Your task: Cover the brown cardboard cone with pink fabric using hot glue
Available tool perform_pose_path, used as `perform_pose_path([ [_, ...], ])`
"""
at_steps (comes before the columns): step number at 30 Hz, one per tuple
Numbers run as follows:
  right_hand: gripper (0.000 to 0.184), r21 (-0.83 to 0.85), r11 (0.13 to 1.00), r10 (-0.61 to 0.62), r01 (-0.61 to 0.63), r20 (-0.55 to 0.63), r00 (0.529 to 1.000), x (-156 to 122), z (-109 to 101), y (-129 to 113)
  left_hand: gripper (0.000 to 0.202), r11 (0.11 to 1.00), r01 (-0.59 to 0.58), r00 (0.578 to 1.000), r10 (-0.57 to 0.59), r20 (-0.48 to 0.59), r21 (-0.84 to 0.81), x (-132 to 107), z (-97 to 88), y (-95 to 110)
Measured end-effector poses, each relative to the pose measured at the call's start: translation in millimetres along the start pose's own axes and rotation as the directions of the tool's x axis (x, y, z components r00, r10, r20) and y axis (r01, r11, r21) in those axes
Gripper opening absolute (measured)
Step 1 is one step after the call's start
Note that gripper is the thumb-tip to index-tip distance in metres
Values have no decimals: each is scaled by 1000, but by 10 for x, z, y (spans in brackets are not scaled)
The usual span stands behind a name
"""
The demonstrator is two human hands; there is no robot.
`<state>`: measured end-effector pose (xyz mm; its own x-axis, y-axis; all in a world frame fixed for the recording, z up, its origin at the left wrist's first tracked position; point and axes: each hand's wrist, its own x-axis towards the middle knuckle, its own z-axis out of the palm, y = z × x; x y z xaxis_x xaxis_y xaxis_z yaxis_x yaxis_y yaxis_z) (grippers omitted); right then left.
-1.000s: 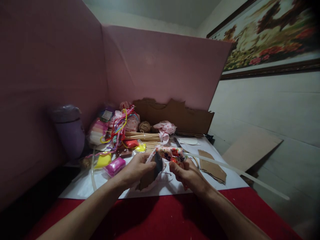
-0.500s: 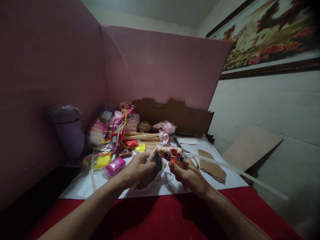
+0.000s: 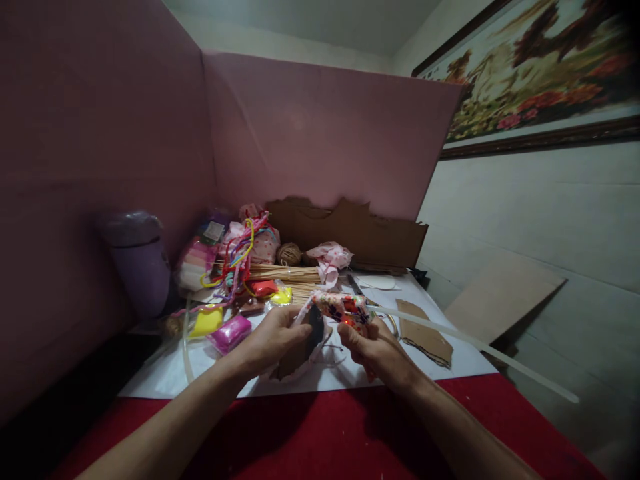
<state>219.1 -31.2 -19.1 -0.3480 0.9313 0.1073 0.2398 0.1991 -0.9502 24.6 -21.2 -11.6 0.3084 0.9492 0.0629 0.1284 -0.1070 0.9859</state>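
My right hand (image 3: 375, 347) is wrapped round the handle of a flower-patterned glue gun (image 3: 345, 307) with a small red light. A long translucent glue stick (image 3: 480, 343) runs out of its back toward the right. Between the thumb and fingers of my left hand (image 3: 280, 337) is a piece of cardboard (image 3: 296, 357), dark on its upper part, with pale fabric (image 3: 305, 310) round its edge. The gun's front end is at the upper edge of this piece; whether its tip touches cannot be made out.
Left of the hands lie a yellow packet (image 3: 206, 322) and a magenta packet (image 3: 230, 333). Behind are bamboo sticks (image 3: 280, 272), a twine ball (image 3: 289, 254) and colourful pipe cleaners (image 3: 240, 253). Partly hidden scissors (image 3: 393, 325) and cut cardboard (image 3: 425, 332) lie right. A purple container (image 3: 140, 267) stands left.
Both hands keep almost the same place and grip. The far end of the glue stick has shifted very slightly to the right and down.
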Motion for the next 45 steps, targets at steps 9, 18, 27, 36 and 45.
perform_pose_path([
  [9,51,-31,999,-23,23,2,1000,12,-14,5,21,997,-8,999,11,40,-82,31,-64,-39],
  [18,57,-125,991,35,-41,-48,998,1,-33,22,25,994,20,996,-11,92,-104,53,-84,-79],
  [27,48,-15,1000,-14,14,0,1000,-2,-9,-8,18,1000,-14,995,16,101,-21,53,-51,-86],
  [36,54,-84,996,15,-17,-24,1000,10,-33,12,21,999,7,996,-4,90,-36,44,-49,-83],
  [45,57,-82,996,17,-18,-19,1000,14,-30,16,19,999,0,995,4,97,-43,46,-44,-69],
])
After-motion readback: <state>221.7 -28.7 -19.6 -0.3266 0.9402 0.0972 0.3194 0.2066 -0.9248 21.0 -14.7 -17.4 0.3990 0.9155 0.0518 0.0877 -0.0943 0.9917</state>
